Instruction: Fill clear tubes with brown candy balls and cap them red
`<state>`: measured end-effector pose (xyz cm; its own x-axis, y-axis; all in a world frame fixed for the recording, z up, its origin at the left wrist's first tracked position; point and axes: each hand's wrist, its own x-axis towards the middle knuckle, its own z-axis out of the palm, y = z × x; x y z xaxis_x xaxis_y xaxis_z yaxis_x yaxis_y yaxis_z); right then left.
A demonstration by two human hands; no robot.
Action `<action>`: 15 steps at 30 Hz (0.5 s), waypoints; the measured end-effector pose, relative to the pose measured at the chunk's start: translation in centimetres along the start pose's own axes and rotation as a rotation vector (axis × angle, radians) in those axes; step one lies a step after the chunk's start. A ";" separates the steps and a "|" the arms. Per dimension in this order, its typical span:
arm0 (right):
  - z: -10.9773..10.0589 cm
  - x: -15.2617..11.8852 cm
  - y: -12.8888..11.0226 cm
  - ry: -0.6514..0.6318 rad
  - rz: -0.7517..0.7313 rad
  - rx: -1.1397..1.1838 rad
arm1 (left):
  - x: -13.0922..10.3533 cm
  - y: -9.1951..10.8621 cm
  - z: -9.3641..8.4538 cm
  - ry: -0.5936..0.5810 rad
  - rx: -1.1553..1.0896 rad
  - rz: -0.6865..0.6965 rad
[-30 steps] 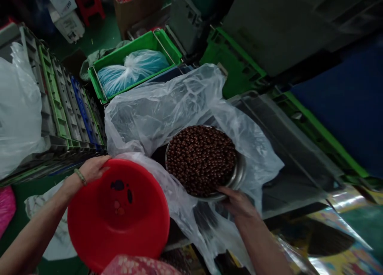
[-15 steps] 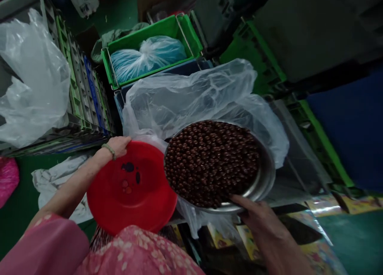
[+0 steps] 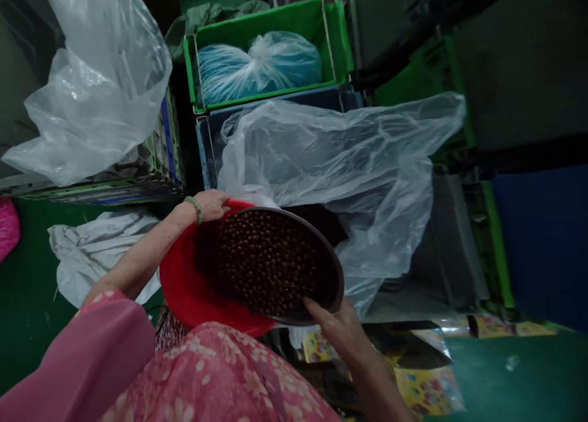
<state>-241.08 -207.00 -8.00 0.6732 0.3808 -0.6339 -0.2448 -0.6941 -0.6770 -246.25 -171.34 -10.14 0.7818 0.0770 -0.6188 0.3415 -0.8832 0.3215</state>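
Note:
My left hand (image 3: 212, 205), with a green bead bracelet on the wrist, is closed on the far rim of a red plastic basin (image 3: 177, 281). My right hand (image 3: 334, 324) grips the near right rim of a round metal bowl (image 3: 337, 269), its thumb over the inside edge. The bowl is tilted to the left over the basin. Small, round, shiny dark brown balls (image 3: 271, 256) fill it and slide toward the basin. Behind the bowl lies a clear plastic bag (image 3: 321, 152), its mouth spread wide, with dark contents partly showing.
A green crate (image 3: 271, 97) holding a tied bag of blue things (image 3: 260, 67) stands at the back. On the left, stacked crates (image 3: 172, 140) carry a crumpled clear bag (image 3: 105, 97). White cloth (image 3: 101, 244) lies on the green floor. Printed yellow packaging (image 3: 427, 379) is at lower right.
The metal bowl has moved left and tipped over the red basin, its balls shifting to the low side. The basin is now partly covered. The view has shifted too.

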 end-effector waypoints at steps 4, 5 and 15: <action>0.8 -0.5 -1.8 0.011 -0.190 -0.211 | -0.2 -0.5 0.2 0.027 -0.040 0.016; 0.9 -0.8 -2.3 0.030 -0.234 -0.314 | -0.3 -0.6 0.2 0.035 -0.048 0.019; 2.8 -6.5 -4.1 0.202 -0.734 -0.792 | -0.2 -1.6 0.7 0.126 -0.093 0.078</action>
<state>-246.41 -204.93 -2.18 0.5912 0.8048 -0.0530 0.7309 -0.5624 -0.3867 -247.32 -170.24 -11.05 0.8649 0.0727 -0.4967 0.3197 -0.8427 0.4332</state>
